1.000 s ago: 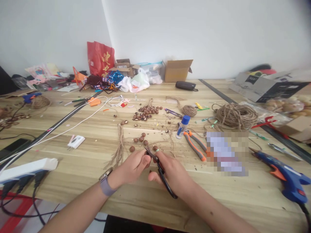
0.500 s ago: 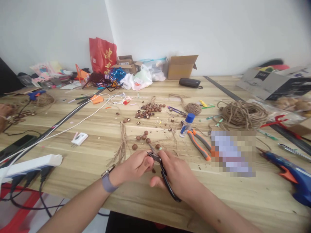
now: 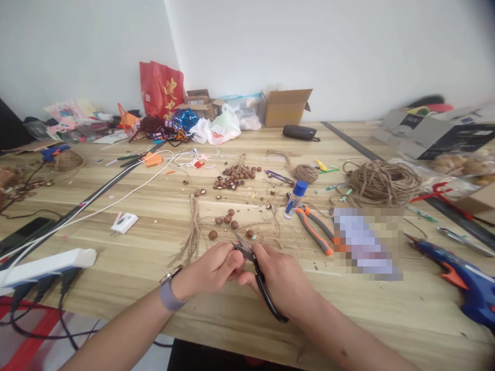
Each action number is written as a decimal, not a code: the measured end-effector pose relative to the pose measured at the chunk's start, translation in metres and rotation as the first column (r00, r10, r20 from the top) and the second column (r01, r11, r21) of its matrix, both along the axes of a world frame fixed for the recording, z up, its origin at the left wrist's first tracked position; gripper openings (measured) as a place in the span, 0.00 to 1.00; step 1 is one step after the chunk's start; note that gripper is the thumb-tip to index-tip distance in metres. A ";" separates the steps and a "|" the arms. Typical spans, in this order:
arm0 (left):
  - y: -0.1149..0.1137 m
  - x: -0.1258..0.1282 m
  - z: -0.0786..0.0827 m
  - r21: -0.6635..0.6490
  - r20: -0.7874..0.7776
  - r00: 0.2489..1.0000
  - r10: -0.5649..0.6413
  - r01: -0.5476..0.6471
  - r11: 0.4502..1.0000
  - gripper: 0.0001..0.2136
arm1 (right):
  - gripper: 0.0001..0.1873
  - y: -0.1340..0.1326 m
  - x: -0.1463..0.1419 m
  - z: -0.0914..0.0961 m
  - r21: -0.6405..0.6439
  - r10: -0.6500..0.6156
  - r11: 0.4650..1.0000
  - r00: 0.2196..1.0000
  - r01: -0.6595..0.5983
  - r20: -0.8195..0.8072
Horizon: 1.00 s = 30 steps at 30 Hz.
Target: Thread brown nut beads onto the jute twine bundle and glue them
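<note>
My right hand [image 3: 282,275] grips a pair of black-handled scissors [image 3: 266,300], whose blades are parted and point up and left. Its thumb reaches toward my left hand [image 3: 214,268]. The left fingers are pinched together just under the blades, and whatever they hold is hidden. Beyond the hands lie several round brown nuts [image 3: 227,220]. Left of these rests a knotted bundle of twine [image 3: 193,226] with frayed ends. Farther back is a pile of nuts and half shells [image 3: 235,176], with twine gathered at its top.
Orange-grey pliers [image 3: 315,232] and a blue-capped bottle [image 3: 296,200] stand to the right, near a twine coil [image 3: 386,181] and a blue glue gun [image 3: 452,278]. A power strip [image 3: 50,268] with cables is at left. Another person's hand [image 3: 5,178] shows at the far left edge.
My right thumb has moved in against the left fingers, and a small dark piece below them is no longer visible. The scissors stay at the left fingertips. The view has shifted slightly.
</note>
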<state>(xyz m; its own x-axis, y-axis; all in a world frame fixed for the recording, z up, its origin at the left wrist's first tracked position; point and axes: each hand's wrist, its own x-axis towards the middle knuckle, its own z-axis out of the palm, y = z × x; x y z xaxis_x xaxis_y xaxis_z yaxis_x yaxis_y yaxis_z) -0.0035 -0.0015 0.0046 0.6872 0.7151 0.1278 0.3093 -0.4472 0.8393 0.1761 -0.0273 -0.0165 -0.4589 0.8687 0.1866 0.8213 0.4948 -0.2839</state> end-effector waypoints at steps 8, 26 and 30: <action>-0.001 -0.001 -0.003 -0.010 0.025 0.998 0.058 -0.058 0.998 0.26 | 0.26 0.003 0.003 -0.005 -0.019 0.054 0.998 0.969 -0.061 -0.243; 0.002 0.000 -0.005 0.025 -0.018 0.998 0.064 -0.064 0.998 0.28 | 0.24 0.000 0.002 0.001 -0.094 0.026 0.995 0.982 -0.045 -0.187; 0.002 -0.001 -0.004 0.012 -0.013 0.999 0.030 -0.030 0.999 0.27 | 0.21 0.001 0.000 -0.001 -0.122 0.006 0.992 0.981 -0.030 -0.193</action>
